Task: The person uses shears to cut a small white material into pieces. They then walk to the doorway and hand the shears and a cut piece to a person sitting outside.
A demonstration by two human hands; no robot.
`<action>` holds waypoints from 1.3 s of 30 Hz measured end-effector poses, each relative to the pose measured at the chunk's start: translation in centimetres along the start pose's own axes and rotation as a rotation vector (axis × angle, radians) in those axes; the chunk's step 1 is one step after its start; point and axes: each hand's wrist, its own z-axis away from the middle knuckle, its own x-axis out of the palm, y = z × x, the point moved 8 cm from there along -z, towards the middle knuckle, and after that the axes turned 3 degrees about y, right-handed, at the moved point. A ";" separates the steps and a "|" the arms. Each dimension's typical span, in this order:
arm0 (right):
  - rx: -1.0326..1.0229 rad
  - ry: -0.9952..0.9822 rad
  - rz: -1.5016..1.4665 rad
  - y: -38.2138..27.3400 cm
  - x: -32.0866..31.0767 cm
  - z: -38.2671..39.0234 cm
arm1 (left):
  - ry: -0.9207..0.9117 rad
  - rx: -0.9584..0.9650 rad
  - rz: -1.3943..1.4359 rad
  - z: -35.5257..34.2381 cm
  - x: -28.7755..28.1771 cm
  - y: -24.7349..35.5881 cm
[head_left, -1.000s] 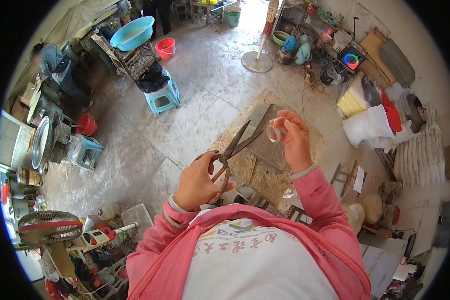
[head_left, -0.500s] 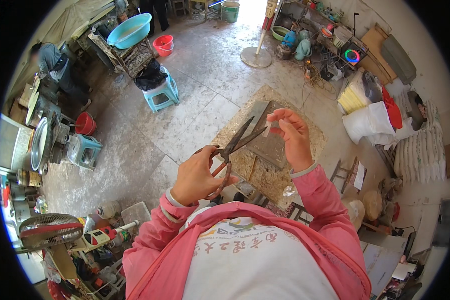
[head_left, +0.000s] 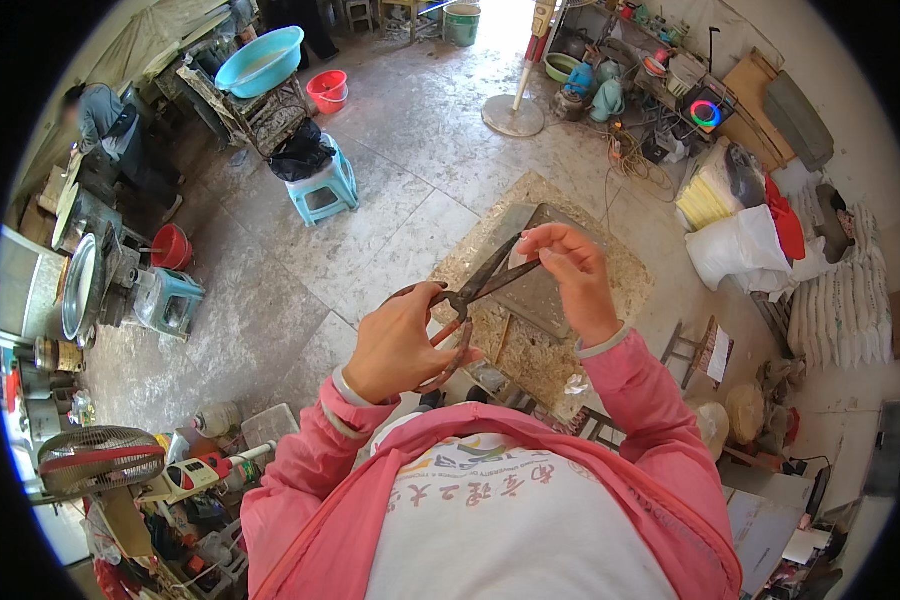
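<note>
Dark, rusty metal makes up the one pair of shears (head_left: 467, 298), whose long axis runs on a slant from the looped handles at lower left up to the blade tips at upper right, pointing away from the person. The left hand (head_left: 400, 345) is closed around the handles, fingers threaded through the loops. The blades stand slightly parted around a small pale piece (head_left: 523, 260), thin and flat as far as it shows, which the right hand (head_left: 570, 275) pinches between fingertips and thumb right at the blade tips. Both hands are raised in front of the chest, above the floor, a little way apart and joined only by the tool.

Below them lies one grey square slab (head_left: 530, 285) on a patch of pale chips and scraps (head_left: 610, 290) spread over the concrete floor. Two light-blue plastic stools (head_left: 322, 190) stand to the left, one carrying a black bag (head_left: 300, 158). A turquoise basin (head_left: 260, 62) and a red bucket (head_left: 328, 90) sit farther off.
</note>
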 end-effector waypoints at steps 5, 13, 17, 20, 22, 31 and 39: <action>0.002 -0.017 -0.120 0.2 0.0 0.0 | -0.031 -0.027 -0.014 -0.2 0.0 0.4; 0.035 0.020 -0.150 0.4 -0.6 0.0 | 0.077 0.027 -0.039 -0.1 -0.5 0.2; 0.123 0.020 -0.173 0.5 -0.4 0.0 | 0.109 0.080 -0.053 -0.1 -0.7 0.8; 0.158 0.007 -0.184 0.4 -0.2 -0.1 | 0.090 0.083 -0.058 -0.4 -0.7 1.1; 0.164 -0.003 -0.182 0.3 -0.1 -0.2 | 0.074 0.083 -0.061 -0.6 -0.7 1.2; 0.228 -0.052 -0.128 -0.1 0.3 0.0 | 0.031 0.018 -0.078 -1.3 -1.0 1.3; 0.252 -0.058 -0.171 0.3 0.2 0.4 | 0.033 0.056 -0.039 -1.0 -0.9 0.9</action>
